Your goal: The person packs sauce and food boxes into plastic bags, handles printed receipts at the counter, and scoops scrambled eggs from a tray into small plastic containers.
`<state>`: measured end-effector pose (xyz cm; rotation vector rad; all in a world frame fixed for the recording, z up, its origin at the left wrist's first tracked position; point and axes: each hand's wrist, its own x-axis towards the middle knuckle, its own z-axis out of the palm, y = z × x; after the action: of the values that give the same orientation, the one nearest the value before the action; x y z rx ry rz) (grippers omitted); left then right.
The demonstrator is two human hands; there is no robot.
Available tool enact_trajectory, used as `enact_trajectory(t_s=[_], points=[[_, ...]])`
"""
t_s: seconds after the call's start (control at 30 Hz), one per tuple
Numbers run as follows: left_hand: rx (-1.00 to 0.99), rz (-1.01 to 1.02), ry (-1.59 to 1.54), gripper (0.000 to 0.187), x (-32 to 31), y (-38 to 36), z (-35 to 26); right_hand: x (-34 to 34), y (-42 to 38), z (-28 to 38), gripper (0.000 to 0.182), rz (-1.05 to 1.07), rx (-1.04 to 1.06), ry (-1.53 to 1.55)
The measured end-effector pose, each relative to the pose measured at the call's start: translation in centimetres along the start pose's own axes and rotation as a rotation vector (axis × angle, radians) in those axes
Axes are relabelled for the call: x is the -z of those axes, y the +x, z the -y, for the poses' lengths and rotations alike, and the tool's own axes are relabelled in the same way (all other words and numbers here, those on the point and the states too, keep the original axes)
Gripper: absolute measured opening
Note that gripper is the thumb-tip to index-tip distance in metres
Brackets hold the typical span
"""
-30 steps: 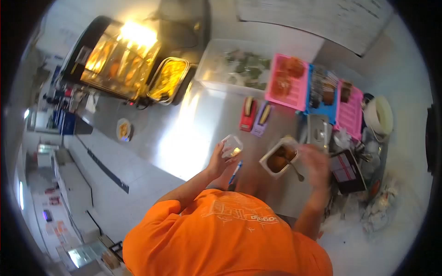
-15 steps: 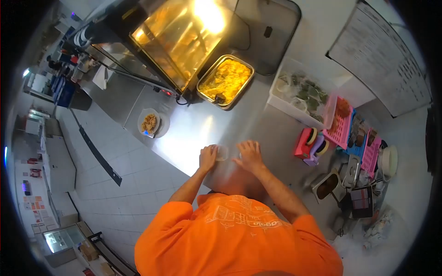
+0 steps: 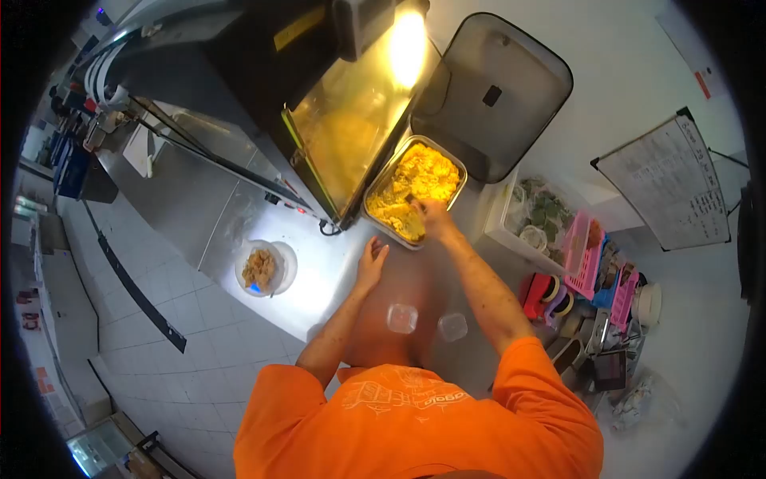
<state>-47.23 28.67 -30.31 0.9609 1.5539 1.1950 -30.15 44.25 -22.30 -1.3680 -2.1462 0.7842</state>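
Observation:
My right hand (image 3: pixel 433 217) reaches into the metal tray (image 3: pixel 373 180) of yellow food (image 3: pixel 427 174), its fingers closed around the dark handle of a utensil. My left hand (image 3: pixel 372 266) is on or just over the steel counter below the tray, fingers apart, with nothing in it. Nearer my body are a clear square container (image 3: pixel 402 318) and a second clear square piece (image 3: pixel 452 326), side by side and apart. To the left, a round bowl (image 3: pixel 287 267) holds brown food with something blue at its edge.
A lit warming cabinet (image 3: pixel 319 160) rises behind the counter (image 3: pixel 319 255). A dark mesh cover (image 3: pixel 511 88) leans at the wall. On the right are a plastic bin (image 3: pixel 499 227), a pink basket (image 3: pixel 581 271), tape rolls on a red dispenser (image 3: pixel 538 293), and a whiteboard (image 3: pixel 666 184).
My right hand has moved up into the food tray and taken hold of the utensil. My left hand has let go of the clear container. Two clear pieces now show apart.

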Motion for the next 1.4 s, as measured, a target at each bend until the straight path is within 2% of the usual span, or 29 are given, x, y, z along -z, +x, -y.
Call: enact_trajectory(t_s=[0.03, 0.1, 0.13, 0.17, 0.23, 0.27, 0.3, 0.43, 0.47, 0.57, 0.6, 0.7, 0.73, 0.83, 0.87, 0.97, 1.07, 1.17, 1.2, 1.3, 1.37, 1.4], points=[[0.067, 0.004, -0.1, 0.055, -0.9, 1.7, 1.0, 1.2, 1.9, -0.1, 0.021, -0.016, -0.103, -0.001], [0.233, 0.025, -0.301, 0.06, -2.3, 3.3, 1.8, 2.2, 5.7, -2.8, 0.023, -0.232, -0.039, -0.033], [0.324, 0.039, -0.405, 0.063, -2.7, 3.7, 1.0, 2.5, 7.6, -4.1, 0.025, -0.263, 0.046, -0.075], [0.415, 0.052, -0.508, 0.066, -3.3, 4.0, 0.2, 2.3, 8.9, -5.1, 0.024, -0.249, 0.086, -0.09], [0.415, -0.035, -0.486, 0.064, -4.0, 3.5, 0.0, 1.8, 10.7, -5.3, 0.023, -0.211, 0.165, -0.12], [0.392, -0.042, -0.484, 0.062, -4.1, 3.1, 0.3, 1.4, 11.0, -5.1, 0.022, -0.139, 0.132, -0.096], [0.37, -0.051, -0.483, 0.061, -4.2, 3.0, 0.0, 0.4, 11.0, -5.3, 0.023, -0.081, 0.185, -0.02], [0.225, -0.056, -0.435, 0.04, -4.0, 2.9, -0.2, -1.1, 9.9, -4.9, 0.021, 0.306, 0.112, -0.127], [0.269, -0.065, -0.474, 0.037, -4.0, 3.0, -0.3, -0.8, 9.4, -3.9, 0.02, 0.413, 0.116, -0.158], [0.38, -0.089, -0.565, 0.032, -3.6, 2.8, -1.1, -1.2, 6.1, -1.8, 0.02, 0.437, 0.276, -0.125], [0.396, -0.086, -0.579, 0.033, -3.4, 3.0, -1.2, -1.1, 5.0, -1.1, 0.018, 0.45, 0.249, -0.082], [0.446, -0.055, -0.627, 0.044, -3.1, 3.2, -1.6, -0.8, 2.2, 0.8, 0.018, 0.29, 0.176, 0.121], [0.467, -0.04, -0.639, 0.048, -2.9, 3.1, -1.6, -0.9, 1.2, 1.6, 0.019, 0.23, 0.074, 0.215], [0.442, -0.035, -0.683, 0.065, -2.6, 3.1, -1.7, -2.5, -0.8, 3.0, 0.021, 0.199, 0.056, 0.163], [0.459, 0.017, -0.771, 0.08, -2.6, 3.2, -0.9, -3.0, -1.5, 3.5, 0.021, 0.209, -0.039, 0.228], [0.404, 0.072, -0.728, 0.088, -2.6, 3.2, -1.3, -5.0, -2.4, 3.8, 0.021, 0.054, -0.194, 0.393], [0.385, 0.026, -0.566, 0.095, -2.5, 2.5, -3.6, -6.2, -2.2, 5.8, 0.022, -0.101, -0.362, 0.495], [0.404, 0.056, -0.563, 0.098, -3.4, 2.2, -1.3, -8.0, -0.2, 6.0, 0.027, -0.231, -0.604, 0.329], [0.42, 0.062, -0.563, 0.099, -3.4, 1.9, -1.7, -7.5, 0.6, 6.4, 0.022, -0.24, -0.714, 0.397], [0.421, 0.096, -0.499, 0.097, -2.5, 1.4, -2.5, -8.0, 1.6, 1.8, 0.011, -0.203, -0.891, 1.118], [0.366, 0.123, -0.398, 0.092, -0.9, 0.7, -0.6, -7.2, 1.3, 0.5, 0.009, -0.254, -0.866, 1.235], [0.159, 0.219, -0.258, 0.093, 0.3, -0.3, -0.2, -6.5, 1.2, 0.6, 0.009, -0.316, -0.859, 1.271]])
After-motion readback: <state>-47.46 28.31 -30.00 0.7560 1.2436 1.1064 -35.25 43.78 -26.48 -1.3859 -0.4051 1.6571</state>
